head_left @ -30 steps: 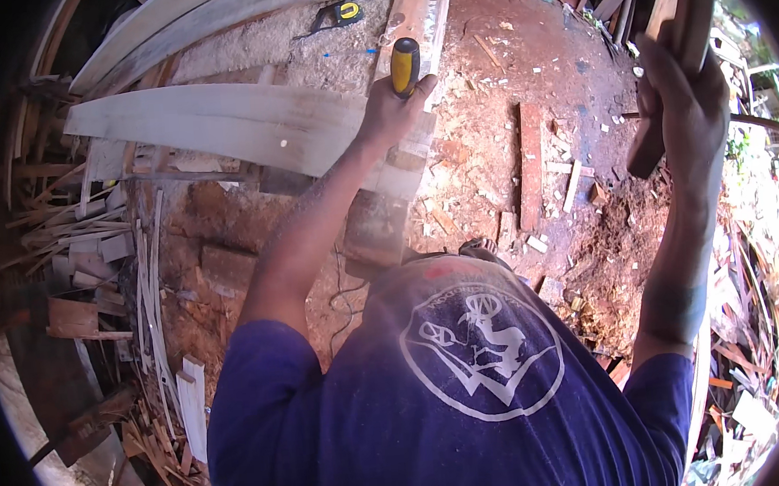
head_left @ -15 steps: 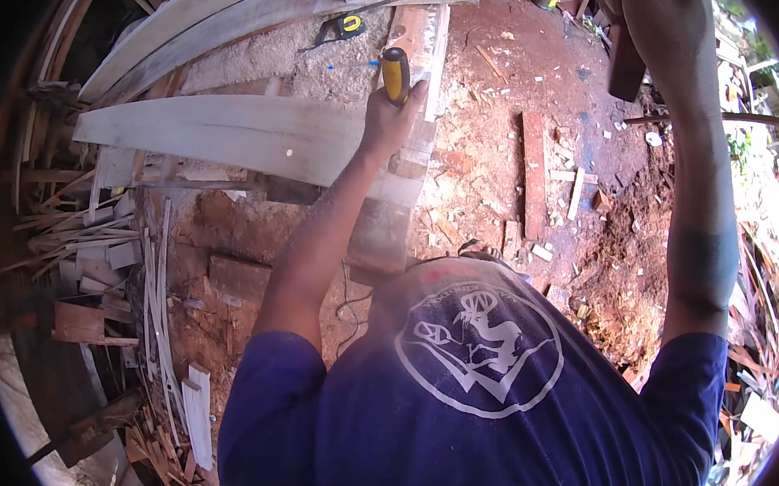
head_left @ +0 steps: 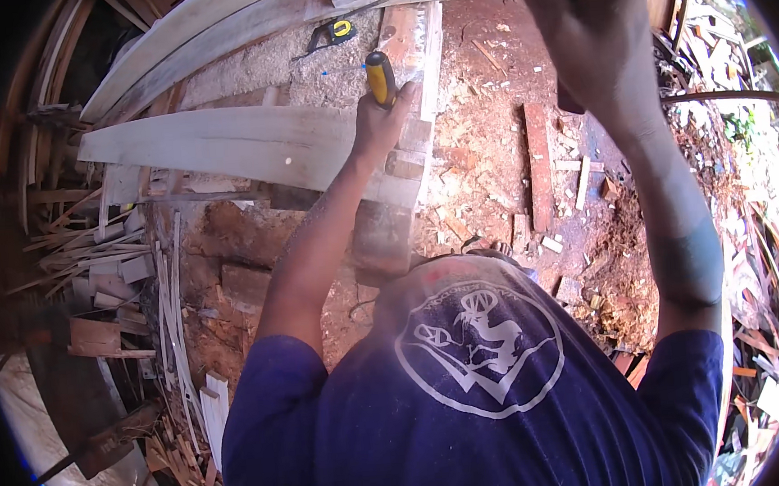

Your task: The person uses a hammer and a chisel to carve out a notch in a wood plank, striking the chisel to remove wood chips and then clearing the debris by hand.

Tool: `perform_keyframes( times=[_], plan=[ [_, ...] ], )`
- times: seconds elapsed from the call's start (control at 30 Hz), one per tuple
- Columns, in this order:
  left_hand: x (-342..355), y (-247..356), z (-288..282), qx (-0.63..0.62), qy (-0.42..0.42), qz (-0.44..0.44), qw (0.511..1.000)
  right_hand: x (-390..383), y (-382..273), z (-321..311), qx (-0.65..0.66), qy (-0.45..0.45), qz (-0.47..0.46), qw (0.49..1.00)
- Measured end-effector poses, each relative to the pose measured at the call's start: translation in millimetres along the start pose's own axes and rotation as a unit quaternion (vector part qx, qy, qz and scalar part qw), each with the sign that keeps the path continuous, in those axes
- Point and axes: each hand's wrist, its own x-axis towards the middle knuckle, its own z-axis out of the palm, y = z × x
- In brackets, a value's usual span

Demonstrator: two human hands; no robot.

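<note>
fingers of your left hand (head_left: 377,128), near the right end of a pale board (head_left: 220,145), are wrapped round a yellow-and-black handle (head_left: 380,79), its long axis tipped up toward you; rightward, wood chips (head_left: 552,244) litter the brown floor (head_left: 483,24); your right hand (head_left: 600,52), raised well apart from the handle, curls on a dark block (head_left: 569,101), mostly hidden.

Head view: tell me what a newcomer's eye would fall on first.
Probably the yellow and black handle sticking up from the left hand, above centre. Next, the right hand looms large at upper right, around a mostly hidden dark piece. The navy shirt fills the lower middle.
</note>
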Motion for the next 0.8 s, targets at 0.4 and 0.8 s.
perform_keyframes(
  times=[0.4, 0.8],
  plan=[
    [-4.5, 0.5, -2.1, -0.027, -0.008, -0.052, 0.998, -18.3, -1.0, 0.4, -0.103, -0.023, 0.036, 0.994],
    [-13.1, 4.5, -15.5, -0.194, 0.017, -0.091, 0.977, -75.9, 40.0, 9.5, -0.039, -0.288, 0.213, 0.933]
  ],
)
